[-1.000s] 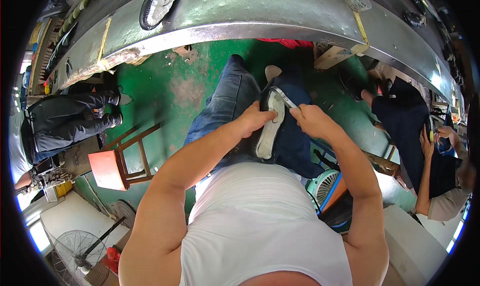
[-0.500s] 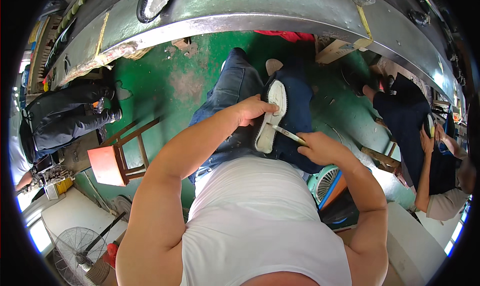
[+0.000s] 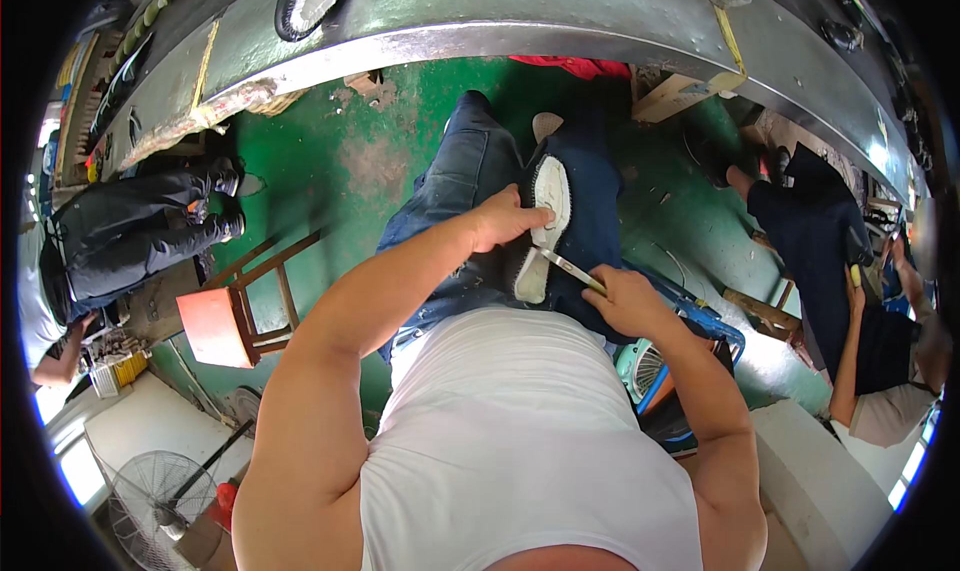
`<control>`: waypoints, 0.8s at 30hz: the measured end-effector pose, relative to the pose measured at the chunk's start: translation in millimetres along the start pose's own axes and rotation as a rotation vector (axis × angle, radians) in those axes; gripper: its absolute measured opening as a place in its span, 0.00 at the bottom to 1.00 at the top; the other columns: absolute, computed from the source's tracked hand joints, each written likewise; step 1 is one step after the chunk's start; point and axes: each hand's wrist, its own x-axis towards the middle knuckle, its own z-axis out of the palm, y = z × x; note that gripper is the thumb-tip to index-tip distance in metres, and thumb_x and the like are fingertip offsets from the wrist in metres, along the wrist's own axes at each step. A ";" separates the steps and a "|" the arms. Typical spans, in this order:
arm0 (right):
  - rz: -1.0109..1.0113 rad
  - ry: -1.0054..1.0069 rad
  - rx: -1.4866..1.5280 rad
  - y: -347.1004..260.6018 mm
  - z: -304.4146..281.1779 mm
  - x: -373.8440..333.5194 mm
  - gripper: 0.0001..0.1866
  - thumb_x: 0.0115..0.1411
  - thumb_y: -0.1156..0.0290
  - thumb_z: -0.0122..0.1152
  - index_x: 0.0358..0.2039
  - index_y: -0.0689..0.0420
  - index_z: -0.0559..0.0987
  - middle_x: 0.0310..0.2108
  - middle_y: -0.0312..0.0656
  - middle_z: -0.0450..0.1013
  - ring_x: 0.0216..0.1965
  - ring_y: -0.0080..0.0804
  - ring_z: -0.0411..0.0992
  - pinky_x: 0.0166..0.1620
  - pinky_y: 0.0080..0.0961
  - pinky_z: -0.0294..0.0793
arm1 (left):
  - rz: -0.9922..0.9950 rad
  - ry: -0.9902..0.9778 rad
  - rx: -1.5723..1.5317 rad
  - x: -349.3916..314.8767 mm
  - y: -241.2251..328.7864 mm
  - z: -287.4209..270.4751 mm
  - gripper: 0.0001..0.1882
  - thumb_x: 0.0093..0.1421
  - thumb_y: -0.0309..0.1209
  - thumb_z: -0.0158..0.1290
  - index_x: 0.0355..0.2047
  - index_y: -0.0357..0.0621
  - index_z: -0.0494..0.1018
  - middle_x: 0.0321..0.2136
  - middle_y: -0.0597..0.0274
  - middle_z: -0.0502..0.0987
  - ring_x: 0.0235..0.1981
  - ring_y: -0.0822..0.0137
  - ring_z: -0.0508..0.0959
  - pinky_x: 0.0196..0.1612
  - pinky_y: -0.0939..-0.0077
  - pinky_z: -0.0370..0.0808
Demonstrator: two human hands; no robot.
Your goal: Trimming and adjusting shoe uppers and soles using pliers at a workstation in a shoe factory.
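Note:
A shoe (image 3: 549,186) lies sole-up across my thighs, its underside white and its edge dark and stitched. My left hand (image 3: 508,219) grips its left side, thumb pressed on the white underside and the other fingers hidden beneath. In my right hand (image 3: 630,299) is a slim, silvery tool (image 3: 572,268) with a yellowish grip, too small to name for certain. Its tip meets the shoe near the heel (image 3: 531,277), where a gap or fold crosses the white surface.
Ahead runs a metal-topped bench (image 3: 480,16) carrying another upturned shoe (image 3: 308,3). An orange-topped stool (image 3: 213,327) stands left, a green fan (image 3: 643,367) by my right hip, a wire-caged fan (image 3: 160,501) behind left. Co-workers sit left (image 3: 130,231) and right (image 3: 815,221).
The tool tip has shifted slightly across the shoe's heel end, and the gap or fold there looks wider. My right arm has drawn in a little; my left hand keeps its grip.

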 end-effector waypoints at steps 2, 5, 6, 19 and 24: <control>0.190 -0.225 0.112 -6.0 -12.0 0.8 0.14 0.63 0.64 0.59 0.39 0.63 0.78 0.35 0.55 0.78 0.39 0.56 0.76 0.43 0.47 0.73 | 0.152 0.018 -0.001 -9.5 -7.6 12.5 0.40 0.62 0.37 0.60 0.67 0.43 0.51 0.58 0.53 0.68 0.59 0.61 0.68 0.63 0.64 0.65; 0.114 -0.132 0.071 0.4 -5.4 -8.5 0.14 0.62 0.66 0.59 0.41 0.64 0.77 0.33 0.56 0.77 0.38 0.56 0.76 0.42 0.46 0.74 | 0.315 -0.128 -0.244 -32.1 -31.4 20.5 0.45 0.64 0.33 0.58 0.71 0.47 0.40 0.60 0.52 0.65 0.61 0.61 0.65 0.65 0.69 0.62; 0.121 -0.137 0.076 -0.8 -1.0 -13.5 0.14 0.62 0.66 0.59 0.41 0.64 0.77 0.33 0.56 0.77 0.38 0.56 0.76 0.42 0.46 0.74 | 0.280 -0.112 -0.236 -31.1 -32.1 21.5 0.48 0.64 0.29 0.56 0.72 0.52 0.33 0.60 0.52 0.65 0.61 0.61 0.66 0.64 0.67 0.64; -0.004 -0.159 -0.276 5.2 3.1 -28.1 0.11 0.59 0.68 0.59 0.35 0.63 0.73 0.28 0.53 0.77 0.31 0.48 0.78 0.36 0.40 0.77 | 0.458 0.235 0.200 -21.2 -38.6 42.2 0.52 0.59 0.33 0.60 0.71 0.39 0.33 0.66 0.38 0.53 0.68 0.51 0.57 0.68 0.66 0.58; 0.194 -0.602 0.182 10.0 -42.7 -11.2 0.14 0.64 0.62 0.57 0.35 0.62 0.75 0.25 0.47 0.76 0.27 0.37 0.77 0.33 0.34 0.74 | 0.409 -0.097 0.110 -36.8 -65.9 26.6 0.62 0.61 0.33 0.57 0.67 0.44 0.11 0.70 0.35 0.41 0.71 0.50 0.49 0.70 0.68 0.51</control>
